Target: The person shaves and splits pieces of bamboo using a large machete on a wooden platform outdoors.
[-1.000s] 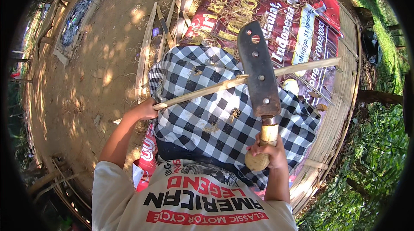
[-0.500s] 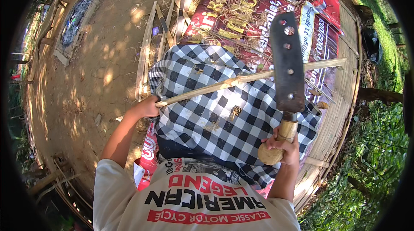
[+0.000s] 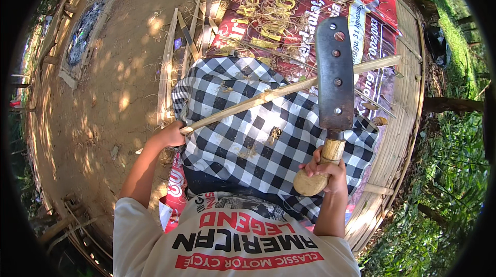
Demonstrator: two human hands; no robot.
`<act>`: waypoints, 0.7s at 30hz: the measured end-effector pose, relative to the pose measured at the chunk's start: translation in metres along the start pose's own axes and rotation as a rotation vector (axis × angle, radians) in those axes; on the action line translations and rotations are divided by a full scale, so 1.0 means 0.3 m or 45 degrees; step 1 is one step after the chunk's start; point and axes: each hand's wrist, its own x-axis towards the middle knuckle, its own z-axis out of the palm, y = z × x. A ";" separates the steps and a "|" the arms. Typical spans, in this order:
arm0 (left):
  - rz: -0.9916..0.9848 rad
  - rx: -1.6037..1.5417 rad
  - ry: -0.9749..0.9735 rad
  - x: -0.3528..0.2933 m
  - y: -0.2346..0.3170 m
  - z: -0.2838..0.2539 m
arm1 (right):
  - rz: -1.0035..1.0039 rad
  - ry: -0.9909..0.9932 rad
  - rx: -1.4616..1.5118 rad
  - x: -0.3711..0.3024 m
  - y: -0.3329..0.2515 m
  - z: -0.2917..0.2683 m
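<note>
The left hand (image 3: 172, 134) gripped a strip (image 3: 243, 102) near one end; it ran toward two o'clock over the cloth (image 3: 235, 145). The right hand (image 3: 330, 172) clasped the knife (image 3: 336, 109), blade (image 3: 335, 67) toward twelve.

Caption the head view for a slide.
Left hand grips a wooden strip over a checkered cloth; right hand holds a broad-bladed knife.

T-shirt (image 3: 235, 230), off-white, short sleeves (image 3: 132, 228); front print: block lettering (image 3: 232, 244) in black and red, red band (image 3: 248, 260) with pale characters, grey-black picture (image 3: 253, 203) near hem. Waist: dark garment (image 3: 219, 181). Left hand (image 3: 173, 134), right hand (image 3: 334, 171), forearms (image 3: 142, 169): bare
</note>
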 end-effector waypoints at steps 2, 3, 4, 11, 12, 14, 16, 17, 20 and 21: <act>-0.145 -0.074 -0.116 -0.009 0.066 -0.048 | 0.061 0.078 0.018 0.010 0.071 0.035; -0.247 -0.092 -0.194 -0.029 0.132 -0.086 | 0.172 -0.029 -0.091 0.012 0.122 0.017; -0.361 -0.099 -0.259 -0.042 0.168 -0.124 | 0.283 -0.153 -0.189 0.019 0.158 0.005; -0.201 -0.179 -0.209 -0.021 0.023 -0.056 | 0.420 -0.402 0.330 0.026 0.205 -0.012; -0.291 -0.205 -0.219 -0.032 0.067 -0.078 | 0.500 -0.580 0.603 0.021 0.222 -0.034; -0.178 -0.127 -0.134 -0.055 0.102 -0.088 | 0.432 -0.555 0.458 0.014 0.228 -0.016; -0.052 -0.016 -0.055 -0.029 0.073 -0.060 | 0.362 -0.403 0.302 -0.004 0.203 0.012; 0.086 0.005 -0.022 -0.017 0.042 -0.049 | 0.323 -0.331 0.239 -0.014 0.180 0.019; 0.157 -0.147 -0.157 -0.035 0.054 -0.082 | 0.151 -0.104 0.034 -0.016 0.101 0.000; 0.120 -0.191 -0.192 -0.044 0.056 -0.089 | 0.123 -0.012 -0.025 -0.012 0.076 -0.021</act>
